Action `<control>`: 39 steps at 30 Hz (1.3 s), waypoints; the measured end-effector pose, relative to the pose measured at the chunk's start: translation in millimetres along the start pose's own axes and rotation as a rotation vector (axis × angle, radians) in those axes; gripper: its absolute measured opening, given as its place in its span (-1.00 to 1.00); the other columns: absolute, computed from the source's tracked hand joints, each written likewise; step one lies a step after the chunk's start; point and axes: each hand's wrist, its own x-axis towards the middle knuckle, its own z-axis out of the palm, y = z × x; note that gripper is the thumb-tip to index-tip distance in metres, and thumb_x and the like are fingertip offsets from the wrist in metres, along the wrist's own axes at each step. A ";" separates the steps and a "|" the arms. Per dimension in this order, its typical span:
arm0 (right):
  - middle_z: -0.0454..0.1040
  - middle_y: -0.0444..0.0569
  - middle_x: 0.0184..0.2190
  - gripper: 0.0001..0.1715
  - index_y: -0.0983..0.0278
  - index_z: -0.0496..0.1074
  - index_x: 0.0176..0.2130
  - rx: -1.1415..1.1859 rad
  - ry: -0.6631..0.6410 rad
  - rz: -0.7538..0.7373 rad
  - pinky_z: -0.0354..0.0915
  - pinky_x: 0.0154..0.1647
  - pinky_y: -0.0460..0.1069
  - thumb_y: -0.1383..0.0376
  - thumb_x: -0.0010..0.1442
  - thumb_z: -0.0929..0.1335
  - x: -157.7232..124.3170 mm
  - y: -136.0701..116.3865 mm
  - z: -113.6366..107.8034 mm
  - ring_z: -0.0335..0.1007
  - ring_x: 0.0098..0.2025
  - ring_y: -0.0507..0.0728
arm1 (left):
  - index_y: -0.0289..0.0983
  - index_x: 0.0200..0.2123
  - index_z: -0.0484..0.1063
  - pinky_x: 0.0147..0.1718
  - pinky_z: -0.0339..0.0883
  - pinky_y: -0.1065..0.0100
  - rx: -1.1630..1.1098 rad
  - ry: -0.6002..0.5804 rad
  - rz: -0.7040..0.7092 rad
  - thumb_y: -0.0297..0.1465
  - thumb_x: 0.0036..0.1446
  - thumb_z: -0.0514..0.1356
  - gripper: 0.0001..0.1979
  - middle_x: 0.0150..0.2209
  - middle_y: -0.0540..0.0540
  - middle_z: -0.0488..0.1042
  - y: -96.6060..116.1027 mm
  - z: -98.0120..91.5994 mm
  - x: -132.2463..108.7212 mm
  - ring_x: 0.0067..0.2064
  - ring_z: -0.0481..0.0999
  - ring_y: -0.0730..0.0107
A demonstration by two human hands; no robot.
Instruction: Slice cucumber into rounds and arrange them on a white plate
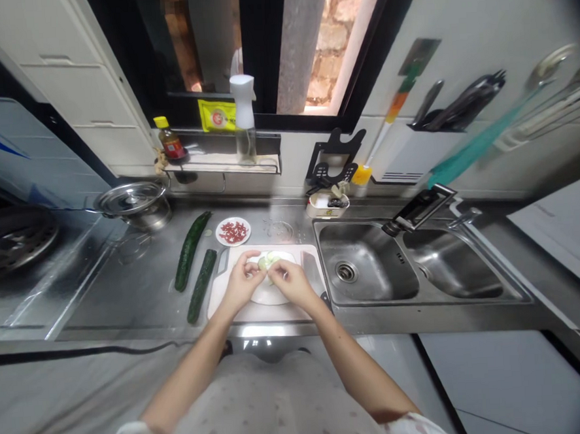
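Patterned clothing (277, 408) is nearest the head camera, low at 6 o'clock, with both forearms reaching up from it. Taking a white plate (274, 298) as the clock's centre, the left hand (241, 282) and right hand (291, 282) come in from 8 and 4 o'clock. Both are narrowed into pinches, fingertips almost meeting on pale green slices (263, 263) above the plate's far part; whether they share one slice, I cannot tell. Thumb-and-finger grips presumably suit something so thin, and working over the plate should catch any bits that drop.

Beneath the plate, a cutting board (271, 314) seems to give it a flat, dry footing. What looks like a cleaver (313, 271) lies on the board toward 2 o'clock, perhaps pushed aside to leave both hands free. Two cucumbers, one long (192, 252) and one shorter (202, 286), rest on the counter toward 9 and 10, clear of the left elbow. At 11 sits a small dish (233, 242) of red pieces, probably set back to stay reachable. Toward 3 is the sink (371, 264), close beside the board.
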 end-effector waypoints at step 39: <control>0.54 0.01 -0.44 -0.79 0.30 0.50 -0.39 -0.517 -0.135 0.379 0.14 -0.36 -0.11 0.32 0.18 0.29 -34.7 86.0 2.0 0.38 -0.40 0.06 | -0.19 -0.11 0.42 -0.33 0.17 0.43 0.528 -0.135 -0.205 -0.53 -0.05 0.19 -0.63 -0.46 0.06 0.42 -110.0 54.4 23.3 -0.38 0.41 0.39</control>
